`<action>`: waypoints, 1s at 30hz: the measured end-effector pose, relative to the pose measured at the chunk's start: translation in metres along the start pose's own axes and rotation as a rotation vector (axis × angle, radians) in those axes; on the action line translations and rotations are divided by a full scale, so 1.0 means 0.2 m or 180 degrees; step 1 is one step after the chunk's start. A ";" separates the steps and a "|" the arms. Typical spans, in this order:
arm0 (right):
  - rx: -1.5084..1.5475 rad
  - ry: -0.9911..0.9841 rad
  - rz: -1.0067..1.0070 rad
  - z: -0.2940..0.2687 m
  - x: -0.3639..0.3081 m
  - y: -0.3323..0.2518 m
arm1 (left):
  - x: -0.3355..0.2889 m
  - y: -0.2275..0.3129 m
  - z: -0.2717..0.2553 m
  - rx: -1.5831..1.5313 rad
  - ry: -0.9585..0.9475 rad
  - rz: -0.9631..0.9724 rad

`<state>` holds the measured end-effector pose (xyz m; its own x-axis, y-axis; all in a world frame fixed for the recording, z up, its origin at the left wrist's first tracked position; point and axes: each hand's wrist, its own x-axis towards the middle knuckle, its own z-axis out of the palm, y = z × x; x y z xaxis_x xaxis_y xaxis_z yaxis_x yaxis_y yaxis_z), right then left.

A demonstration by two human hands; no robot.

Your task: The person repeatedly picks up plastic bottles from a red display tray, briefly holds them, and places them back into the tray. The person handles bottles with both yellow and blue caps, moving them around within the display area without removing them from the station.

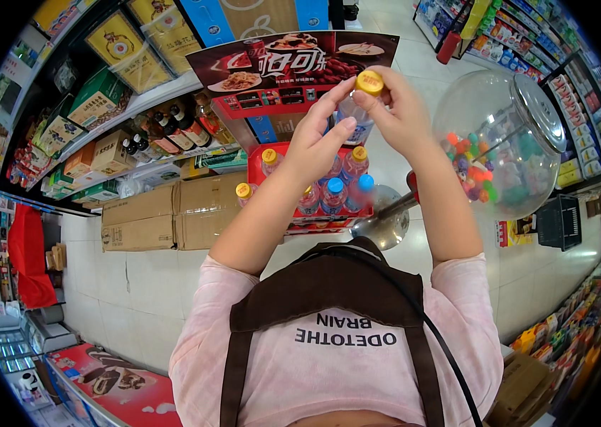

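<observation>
Both my hands hold a clear plastic bottle (362,131) with a yellow cap, upright above a red display rack (258,162). My left hand (320,136) closes on the bottle's left side, its thumb across the front. Around the neck just below the cap curl the fingers of my right hand (401,110). Below, several similar bottles stand in the rack, some under my left forearm. One yellow-capped bottle (354,165) is right of that forearm, near a blue-capped bottle (333,197). Another yellow-capped bottle (270,161) shows left of it.
Behind the rack rises a dark red printed sign board (283,67). To the right stands a large clear globe (500,142) with colourful balls on a metal stand. A cardboard box (165,217) lies on the floor at left, before shelves of bottles and cartons. A black basket (559,222) sits farther right.
</observation>
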<state>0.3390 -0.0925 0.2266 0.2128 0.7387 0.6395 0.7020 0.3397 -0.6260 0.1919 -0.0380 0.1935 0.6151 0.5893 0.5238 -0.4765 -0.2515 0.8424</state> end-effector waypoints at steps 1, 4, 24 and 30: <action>0.0169 -0.0012 -0.0003 -0.03 0.01 -0.03 | -0.01 0.02 -0.01 0.0151 -0.0056 0.0086; 0.0796 -0.0023 0.0237 -0.12 0.00 -0.19 | -0.05 0.03 -0.05 0.0215 -0.0251 -0.0068; 0.1172 -0.0862 0.1539 -0.10 0.00 -0.07 | -0.48 -0.17 0.05 -0.2112 -0.0670 -0.2889; 0.1253 -0.1048 0.1613 -0.09 -0.01 -0.04 | -0.51 -0.19 0.05 -0.2020 -0.0650 -0.2744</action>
<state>0.3451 -0.1068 0.2376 0.1879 0.9772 0.0991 0.2610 0.0476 -0.9642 0.1523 -0.0962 0.1090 0.9627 0.2242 -0.1513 -0.0365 0.6619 0.7487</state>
